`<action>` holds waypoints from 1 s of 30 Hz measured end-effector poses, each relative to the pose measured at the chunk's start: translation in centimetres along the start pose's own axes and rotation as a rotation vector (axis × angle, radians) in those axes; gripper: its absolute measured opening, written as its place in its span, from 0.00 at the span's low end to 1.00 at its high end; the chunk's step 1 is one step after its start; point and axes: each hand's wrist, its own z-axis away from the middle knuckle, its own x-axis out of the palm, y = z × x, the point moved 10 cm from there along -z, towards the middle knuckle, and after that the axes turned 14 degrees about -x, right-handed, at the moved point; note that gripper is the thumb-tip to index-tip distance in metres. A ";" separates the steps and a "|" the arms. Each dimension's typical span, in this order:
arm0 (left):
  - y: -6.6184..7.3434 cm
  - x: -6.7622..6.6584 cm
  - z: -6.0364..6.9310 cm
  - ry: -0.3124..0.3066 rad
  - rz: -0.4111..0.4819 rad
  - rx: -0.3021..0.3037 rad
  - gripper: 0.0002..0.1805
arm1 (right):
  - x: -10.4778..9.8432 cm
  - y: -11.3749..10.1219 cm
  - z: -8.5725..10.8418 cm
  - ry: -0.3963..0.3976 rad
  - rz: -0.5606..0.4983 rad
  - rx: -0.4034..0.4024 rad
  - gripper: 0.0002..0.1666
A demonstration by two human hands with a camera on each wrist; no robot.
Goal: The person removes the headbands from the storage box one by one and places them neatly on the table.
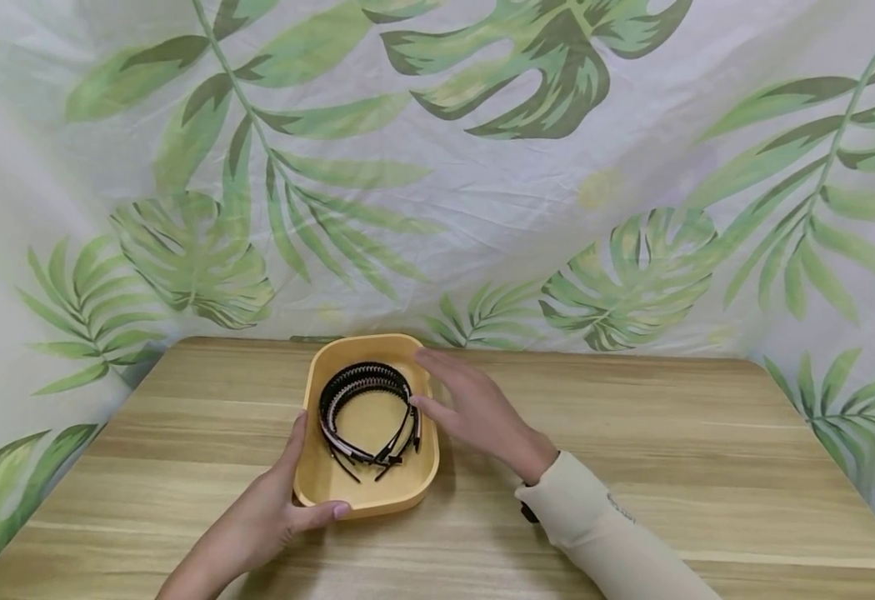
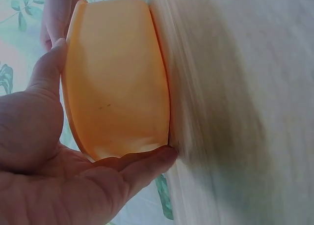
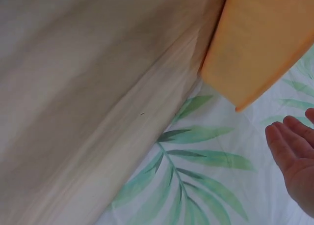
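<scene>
Left hand (image 1: 263, 510) is clasped round the lower-centre box (image 1: 417, 477), headbands (image 1: 368, 371) already inside, right hand (image 1: 480, 408) straight-fingered, seemingly empty, and what remains cannot be told.

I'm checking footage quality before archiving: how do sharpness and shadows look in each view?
Head: headbands fairly crisp, soft shadow beside the tray; left wrist: grain of the table blurred, a broad shadow across it; right wrist: table grain soft too, with dim shadow bands.
</scene>
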 end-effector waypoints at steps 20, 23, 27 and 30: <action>-0.1 0.0 -0.1 -0.009 0.026 -0.025 0.79 | 3.7 2.1 -3.4 -0.112 -0.205 0.033 0.33; -0.1 0.0 0.0 -0.004 0.027 -0.017 0.79 | 4.0 2.7 -3.9 -0.119 -0.225 0.041 0.32; 0.0 0.0 0.1 0.005 0.023 -0.003 0.78 | 4.5 3.4 -4.5 -0.122 -0.246 0.063 0.31; 0.0 0.0 0.1 0.010 0.017 0.000 0.78 | 4.8 3.9 -5.0 -0.120 -0.245 0.071 0.30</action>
